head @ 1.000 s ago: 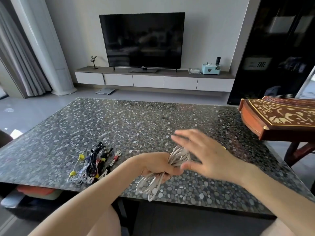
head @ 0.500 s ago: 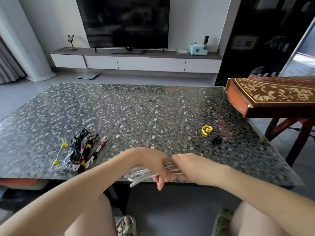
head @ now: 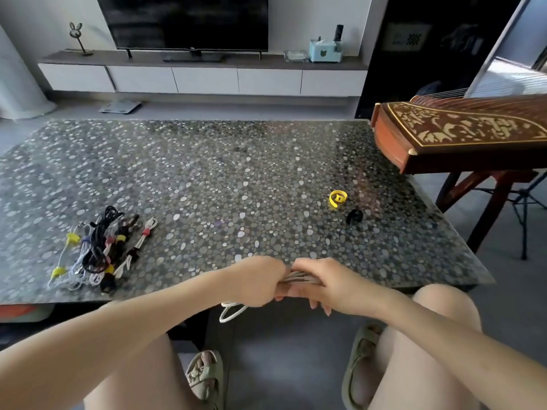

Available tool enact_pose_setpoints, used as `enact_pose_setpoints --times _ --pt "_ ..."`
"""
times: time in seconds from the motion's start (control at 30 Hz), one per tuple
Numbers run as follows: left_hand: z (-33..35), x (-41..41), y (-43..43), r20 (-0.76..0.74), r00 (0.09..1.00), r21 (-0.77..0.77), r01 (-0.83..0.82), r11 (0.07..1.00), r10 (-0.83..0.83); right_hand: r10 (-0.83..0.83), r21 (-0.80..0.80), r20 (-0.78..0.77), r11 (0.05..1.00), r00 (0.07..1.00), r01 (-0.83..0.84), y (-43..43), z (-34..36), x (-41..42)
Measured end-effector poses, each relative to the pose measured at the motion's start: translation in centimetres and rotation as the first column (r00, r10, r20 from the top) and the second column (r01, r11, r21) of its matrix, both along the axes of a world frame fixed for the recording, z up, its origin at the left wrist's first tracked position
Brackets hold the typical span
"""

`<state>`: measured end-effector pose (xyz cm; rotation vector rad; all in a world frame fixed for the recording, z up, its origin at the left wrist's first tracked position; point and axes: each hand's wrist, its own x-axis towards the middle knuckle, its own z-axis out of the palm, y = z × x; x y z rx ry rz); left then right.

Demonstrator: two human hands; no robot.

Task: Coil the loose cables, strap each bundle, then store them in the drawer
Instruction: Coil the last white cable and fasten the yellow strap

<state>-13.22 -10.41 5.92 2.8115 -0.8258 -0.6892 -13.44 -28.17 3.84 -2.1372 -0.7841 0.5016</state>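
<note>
At 6 o'clock, just off the near edge of the counter [head: 236, 173], both hands meet on one white cable coil [head: 299, 280].

- Grip: left hand [head: 257, 284] is closed round the coil. Right hand [head: 328, 284] is wrapped on the same bundle just beside it, fingers [head: 319, 304] curled under the strands. The hands touch. One end of the coil loops out below the left hand, toward 7 o'clock, hanging clear of the counter.
- Handling, my guess: light and limp but springy. The smooth jacket looks likely to slide, and the turns would fan apart if the grip slackens. Best hold is the waist of the coil, all strands pinched together in one hand, which leaves the other free to fetch a strap. The strap should go on at that same waist.
- Count, in hand: one coil, not yet strapped.
- Count, loose straps: two. Yellow strap [head: 337, 198] lies at 2 o'clock on the counter. Black strap [head: 354, 216] lies near it on the 4 o'clock side, not touching.
- Count, finished work: strapped bundles [head: 97, 250] are heaped at 9 o'clock, white and dark cables with yellow, red and black ties. They overlap too much for an exact tally; at least four.
- Drawer: I cannot tell which one is meant.
</note>
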Motion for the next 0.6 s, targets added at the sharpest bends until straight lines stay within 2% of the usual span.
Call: enact_pose_setpoints --times 0.13,0.2,0.27,0.37,0.43,0.5,0.6 --pt "-1.1 -0.2 -0.3 0.231 0.973 -0.098 0.034 0.995 -0.011 -0.066 0.155 -0.072 0.985 0.995 0.076 -0.8 -0.6 0.1" --pt "-1.9 0.3 -0.6 0.364 0.932 -0.099 0.049 0.994 -0.010 -0.121 0.257 -0.251 0.948 0.960 0.187 -1.2 -1.0 0.2" --pt "-2.6 0.6 -0.6 0.447 0.894 -0.086 0.085 0.993 -0.037 -0.157 0.302 -0.472 0.896 0.868 0.326 -1.5 -1.2 0.4" --pt "-3.4 1.0 -1.1 0.479 0.869 -0.035 0.156 0.987 -0.120 -0.154 0.307 -0.602 0.861 0.783 0.406 -2.1 -1.4 0.9" --pt "-3.6 1.5 -1.4 0.492 0.859 0.019 0.148 0.989 -0.138 -0.179 0.329 -0.629 0.821 0.757 0.467 -2.1 -1.5 1.1" --pt "-3.6 1.8 -2.0 0.459 0.880 0.042 0.117 0.992 -0.123 -0.294 0.304 -0.591 0.781 0.751 0.545 -1.8 -1.8 1.6" --pt "-3.0 2.5 -3.2 0.287 0.957 0.024 0.022 0.999 -0.028 -0.429 0.236 -0.365 0.816 0.827 0.527 -1.5 -2.3 2.5"
